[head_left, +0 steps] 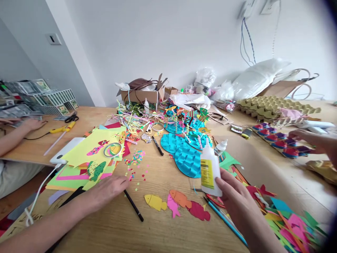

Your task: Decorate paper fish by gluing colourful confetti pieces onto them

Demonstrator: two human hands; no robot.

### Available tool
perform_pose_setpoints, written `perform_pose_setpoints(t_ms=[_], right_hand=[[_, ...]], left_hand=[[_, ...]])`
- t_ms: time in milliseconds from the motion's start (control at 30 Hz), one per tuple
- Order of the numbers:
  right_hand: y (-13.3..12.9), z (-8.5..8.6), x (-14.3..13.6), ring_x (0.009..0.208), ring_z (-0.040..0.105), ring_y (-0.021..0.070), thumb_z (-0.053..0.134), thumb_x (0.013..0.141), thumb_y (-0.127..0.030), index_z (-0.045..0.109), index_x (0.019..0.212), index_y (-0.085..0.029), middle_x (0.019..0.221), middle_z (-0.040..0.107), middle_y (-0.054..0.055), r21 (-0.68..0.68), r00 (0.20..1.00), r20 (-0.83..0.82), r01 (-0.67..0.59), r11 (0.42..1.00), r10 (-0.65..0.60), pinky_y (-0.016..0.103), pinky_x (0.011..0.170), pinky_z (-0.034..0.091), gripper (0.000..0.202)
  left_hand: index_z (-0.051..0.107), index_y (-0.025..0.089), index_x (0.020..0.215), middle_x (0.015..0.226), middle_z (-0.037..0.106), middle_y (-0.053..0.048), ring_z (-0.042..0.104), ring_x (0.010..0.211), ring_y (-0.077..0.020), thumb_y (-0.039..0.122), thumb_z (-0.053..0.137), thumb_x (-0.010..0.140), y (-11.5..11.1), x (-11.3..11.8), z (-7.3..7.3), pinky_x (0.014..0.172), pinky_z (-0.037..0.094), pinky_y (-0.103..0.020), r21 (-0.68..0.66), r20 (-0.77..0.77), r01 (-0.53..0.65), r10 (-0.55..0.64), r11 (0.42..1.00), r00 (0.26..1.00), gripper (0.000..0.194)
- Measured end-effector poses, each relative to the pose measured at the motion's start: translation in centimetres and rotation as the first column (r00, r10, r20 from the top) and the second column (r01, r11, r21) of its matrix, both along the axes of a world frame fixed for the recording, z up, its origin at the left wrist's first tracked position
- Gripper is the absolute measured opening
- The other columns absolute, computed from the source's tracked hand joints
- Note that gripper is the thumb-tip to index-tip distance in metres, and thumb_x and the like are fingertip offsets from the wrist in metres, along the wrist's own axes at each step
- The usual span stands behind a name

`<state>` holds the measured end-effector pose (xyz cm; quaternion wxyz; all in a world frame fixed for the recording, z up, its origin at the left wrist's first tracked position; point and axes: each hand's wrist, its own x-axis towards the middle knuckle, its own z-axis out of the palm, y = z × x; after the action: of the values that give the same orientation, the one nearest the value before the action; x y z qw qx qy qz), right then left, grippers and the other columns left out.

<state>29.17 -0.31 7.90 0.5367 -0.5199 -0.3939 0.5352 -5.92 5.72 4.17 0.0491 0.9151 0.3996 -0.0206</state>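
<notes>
My right hand [231,191] grips a white glue bottle [209,172] with a yellow label, held upright with its nozzle up. On the left, my left hand [113,188] rests low over the table, fingers curled together; whatever they hold, if anything, is hidden. A black pen [134,206] lies with its upper end at these fingers. Between my hands lie paper fish: a yellow one [155,202], a pink one [173,205], an orange one [179,199] and a red one [198,211], partly overlapping. Beyond the bottle are blue textured discs [186,162].
Yellow paper sheets [81,149] and a tape roll [112,150] lie left, near scattered confetti [135,158]. Paper scraps [295,225] pile up at right. Another person's hand [313,138] is by a painted egg carton [279,140]; a co-worker's hand [33,124] is far left.
</notes>
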Motion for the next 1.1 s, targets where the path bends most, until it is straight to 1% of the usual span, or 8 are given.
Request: perform_pose_setpoints(t_ms=[233,400,533,733,767,867,1000,1100], right_hand=[[-1.8,0.0,2.1,0.069,0.059,0.0189,0.065,0.065,-0.036,0.061,0.099,-0.022,0.088,0.065,0.006,-0.009,0.949,-0.274,0.157,0.988,-0.153,0.025,0.055,0.047,0.037],[-2.6,-0.3,1.9,0.064,0.058,0.0165,0.065,0.065,-0.034,0.06,0.102,-0.022,0.086,0.064,0.005,-0.025,0.928,-0.338,0.154,0.988,-0.154,0.022,0.049,0.045,0.039],[-3.5,-1.6,2.0,0.079,0.059,0.0187,0.065,0.067,-0.031,0.058,0.107,-0.025,0.099,0.062,0.005,-0.09,0.91,-0.368,0.173,0.981,-0.194,0.027,0.065,0.048,0.041],[-3.3,-2.3,0.9,0.084,0.058,0.0207,0.067,0.065,-0.033,0.059,0.102,-0.026,0.102,0.062,0.005,-0.089,0.913,-0.395,0.077,0.993,-0.106,0.03,0.069,0.046,0.039],[-3.1,-2.1,0.4,0.079,0.059,0.0191,0.068,0.064,-0.033,0.061,0.099,-0.026,0.099,0.063,0.004,-0.068,0.91,-0.409,0.046,0.997,-0.07,0.028,0.066,0.046,0.037],[-2.5,-1.8,-1.4,0.068,0.058,0.0157,0.067,0.065,-0.035,0.061,0.094,-0.023,0.089,0.064,0.004,-0.045,0.888,-0.459,-0.047,0.998,0.021,0.024,0.059,0.045,0.032],[-2.0,-2.0,-3.6,0.065,0.057,0.0141,0.065,0.067,-0.037,0.062,0.093,-0.019,0.082,0.063,0.005,-0.043,0.827,-0.547,-0.181,0.983,0.129,0.022,0.056,0.044,0.032],[-1.7,-2.5,-4.7,0.061,0.055,0.0131,0.062,0.07,-0.039,0.062,0.088,-0.017,0.075,0.061,0.005,-0.038,0.796,-0.572,-0.264,0.964,0.196,0.021,0.054,0.042,0.029]], left_hand=[[0.052,0.017,0.087,0.087,0.055,-0.003,0.053,0.08,-0.0163,0.002,0.036,0.08,4.6,7.8,4.8,0.073,0.041,-0.027,0.139,0.001,0.136,-0.138,0.981,0.99,0.024],[0.055,0.017,0.092,0.091,0.055,-0.005,0.053,0.081,-0.0173,0.002,0.034,0.081,8.6,14.6,2.5,0.07,0.041,-0.026,0.017,0.152,0.173,-0.173,0.985,0.973,0.028],[0.059,0.015,0.087,0.084,0.058,-0.005,0.054,0.078,-0.0196,0.006,0.035,0.081,10.3,16.2,0.0,0.067,0.042,-0.027,-0.027,0.178,0.175,-0.168,0.984,0.97,0.026],[0.053,0.016,0.105,0.106,0.053,-0.008,0.053,0.084,-0.0174,0.011,0.042,0.078,6.7,15.3,0.9,0.073,0.042,-0.027,-0.108,0.327,0.132,-0.09,0.985,0.941,0.029],[0.054,0.015,0.105,0.104,0.053,-0.008,0.053,0.081,-0.0164,0.014,0.047,0.077,5.4,15.1,1.4,0.071,0.043,-0.027,-0.28,0.457,0.108,0.034,0.954,0.889,0.029],[0.044,0.019,0.119,0.11,0.052,-0.008,0.05,0.095,-0.0179,0.027,0.053,0.077,1.7,14.8,2.6,0.077,0.043,-0.028,-0.65,0.694,0.349,0.341,0.675,0.634,0.044],[0.046,0.02,0.118,0.11,0.053,-0.007,0.051,0.094,-0.0188,0.032,0.062,0.072,-1.4,14.9,3.2,0.08,0.04,-0.03,-0.683,0.714,0.571,0.577,0.455,0.395,0.049],[0.053,0.017,0.107,0.096,0.059,-0.006,0.055,0.085,-0.0182,0.029,0.066,0.069,-2.2,15.1,2.9,0.075,0.041,-0.029,-0.67,0.67,0.622,0.691,0.406,0.271,0.041]])
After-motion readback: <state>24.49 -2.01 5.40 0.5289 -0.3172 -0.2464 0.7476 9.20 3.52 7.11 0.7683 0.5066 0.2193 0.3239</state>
